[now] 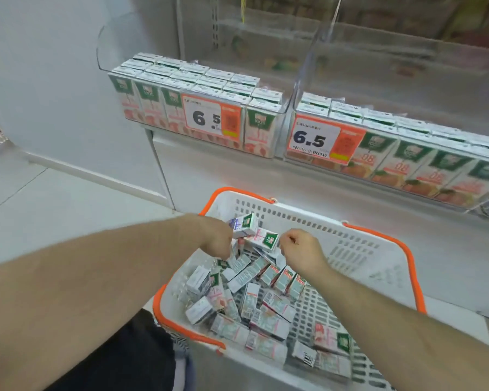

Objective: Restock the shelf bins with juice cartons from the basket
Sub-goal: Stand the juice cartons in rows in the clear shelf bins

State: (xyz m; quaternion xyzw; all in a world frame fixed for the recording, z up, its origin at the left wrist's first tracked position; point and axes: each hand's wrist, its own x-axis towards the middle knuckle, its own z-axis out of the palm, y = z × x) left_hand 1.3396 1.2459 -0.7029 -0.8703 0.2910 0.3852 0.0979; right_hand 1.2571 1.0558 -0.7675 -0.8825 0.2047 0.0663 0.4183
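1. Left hand (215,239) clamps a carton (244,224) above the basket (378,249).
2. Right hand (301,249) curls onto a second carton (265,240); whether it truly grips, I cannot tell.
3. More cartons lie loose in the basket; both bins (288,108) look nearly full.
4. Small, stiff, probably light: take them across the broad faces.
5. Readable: "100%", price tags (209,117) "6.5".
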